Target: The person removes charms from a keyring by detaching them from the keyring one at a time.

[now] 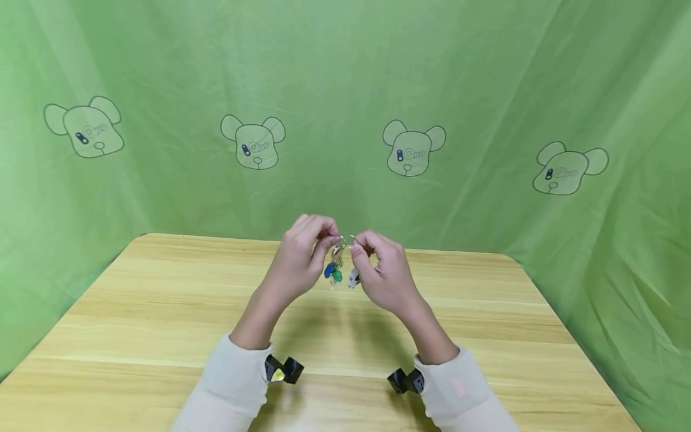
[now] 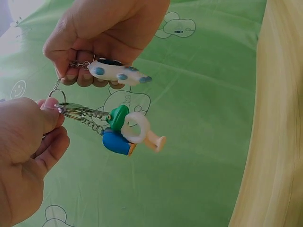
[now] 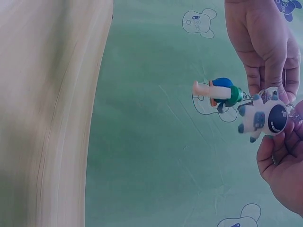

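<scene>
Above the table, my left hand [image 1: 299, 255] pinches a metal key ring [image 2: 57, 94] between thumb and fingers. From that ring hang several silver keys [image 2: 71, 110] and a charm on a short chain, with a blue part [image 2: 116, 142], a green part [image 2: 118, 117] and a white loop [image 2: 136, 126]. Facing it, my right hand [image 1: 385, 273] pinches the ring end of a keychain with a small white astronaut-like figure [image 3: 262, 118], dark-visored and blue-spotted. The two rings meet between the fingertips; whether they are linked I cannot tell.
Both hands are over the far part of a light wooden table [image 1: 335, 396]. A green curtain [image 1: 335, 60] printed with bear heads surrounds it at the back and sides. Each sleeve cuff carries a small black camera [image 1: 291, 370].
</scene>
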### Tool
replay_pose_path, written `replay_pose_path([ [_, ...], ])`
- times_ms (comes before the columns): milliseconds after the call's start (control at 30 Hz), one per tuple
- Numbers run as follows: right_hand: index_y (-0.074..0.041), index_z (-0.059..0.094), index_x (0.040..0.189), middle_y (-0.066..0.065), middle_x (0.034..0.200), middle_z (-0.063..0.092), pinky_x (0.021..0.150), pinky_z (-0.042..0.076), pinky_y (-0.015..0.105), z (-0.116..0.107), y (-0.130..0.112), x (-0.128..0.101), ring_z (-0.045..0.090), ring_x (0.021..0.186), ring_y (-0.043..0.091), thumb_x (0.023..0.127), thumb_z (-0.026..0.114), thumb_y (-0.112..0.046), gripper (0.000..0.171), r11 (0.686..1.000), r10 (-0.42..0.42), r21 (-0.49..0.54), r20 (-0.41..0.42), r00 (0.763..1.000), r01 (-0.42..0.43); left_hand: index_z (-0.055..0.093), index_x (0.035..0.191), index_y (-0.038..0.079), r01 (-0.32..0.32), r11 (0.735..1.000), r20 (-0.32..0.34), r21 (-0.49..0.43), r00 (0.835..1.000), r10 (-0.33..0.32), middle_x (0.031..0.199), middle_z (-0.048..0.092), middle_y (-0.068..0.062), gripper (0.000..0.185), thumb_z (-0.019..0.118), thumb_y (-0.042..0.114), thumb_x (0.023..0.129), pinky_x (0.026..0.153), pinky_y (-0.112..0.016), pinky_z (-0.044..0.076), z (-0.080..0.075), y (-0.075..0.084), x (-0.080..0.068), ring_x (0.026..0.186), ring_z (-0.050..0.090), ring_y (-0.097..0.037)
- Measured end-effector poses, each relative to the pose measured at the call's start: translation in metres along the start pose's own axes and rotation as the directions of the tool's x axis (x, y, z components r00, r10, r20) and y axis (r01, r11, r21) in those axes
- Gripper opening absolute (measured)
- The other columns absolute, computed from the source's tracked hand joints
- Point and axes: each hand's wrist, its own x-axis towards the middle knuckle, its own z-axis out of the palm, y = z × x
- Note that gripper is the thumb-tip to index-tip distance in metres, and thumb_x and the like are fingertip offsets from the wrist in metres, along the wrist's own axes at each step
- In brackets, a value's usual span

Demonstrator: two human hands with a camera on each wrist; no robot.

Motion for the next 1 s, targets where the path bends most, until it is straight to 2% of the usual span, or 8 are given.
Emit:
replay_pose_path([
  [200, -0.008, 0.059, 0.083, -0.002, 0.074, 0.055, 0.063, 0.047, 0.027, 0.0, -0.0005, 0.0006, 0.053, 0.07, 0.014, 0.098, 0.054, -0.002, 0.016, 1.0, -0.004, -0.002, -0.002, 1.0, 0.004, 0.061, 0.094, 0.004, -0.012, 1.0, -0.007, 0.011, 1.0, 0.012, 0.089, 0.065, -0.006, 0.011, 0.067, -0.005, 0.094, 0.074, -0.027, 0.051, 0.0007, -0.0005, -0.0002, 0.086, 0.055, -0.02],
  [533, -0.008, 0.059, 0.084, -0.001, 0.074, 0.055, 0.062, 0.047, 0.027, 0.0001, 0.0001, 0.0, 0.053, 0.069, 0.013, 0.098, 0.054, -0.002, 0.017, 1.0, -0.018, -0.001, 0.002, 1.0, 0.018, 0.056, 0.093, 0.003, 0.01, 1.0, 0.028, 0.015, 1.0, -0.011, 0.088, 0.06, -0.006, 0.012, 0.064, -0.006, 0.096, 0.073, -0.028, 0.049, 0.0012, 0.0026, -0.0003, 0.086, 0.052, -0.022],
  [733, -0.005, 0.06, 0.083, -0.001, 0.076, 0.057, 0.066, 0.05, 0.028, -0.001, -0.0006, 0.0, 0.056, 0.072, 0.014, 0.098, 0.055, -0.002, 0.016, 1.0, 0.001, 0.004, -0.007, 1.0, -0.001, 0.058, 0.092, 0.003, -0.034, 0.999, 0.017, 0.008, 0.999, 0.034, 0.088, 0.063, -0.006, 0.01, 0.065, -0.004, 0.096, 0.073, -0.028, 0.05, 0.0013, 0.0013, 0.0002, 0.085, 0.054, -0.022],
  [1000, -0.006, 0.061, 0.084, -0.001, 0.075, 0.057, 0.064, 0.05, 0.027, -0.0019, -0.0011, -0.0004, 0.056, 0.069, 0.013, 0.099, 0.055, -0.001, 0.017, 1.0, 0.009, 0.02, -0.006, 1.0, -0.008, 0.059, 0.092, 0.004, -0.074, 0.997, 0.008, -0.004, 0.997, 0.074, 0.087, 0.062, -0.005, 0.011, 0.065, -0.004, 0.095, 0.072, -0.028, 0.048, 0.0013, 0.0, -0.0003, 0.084, 0.053, -0.02],
])
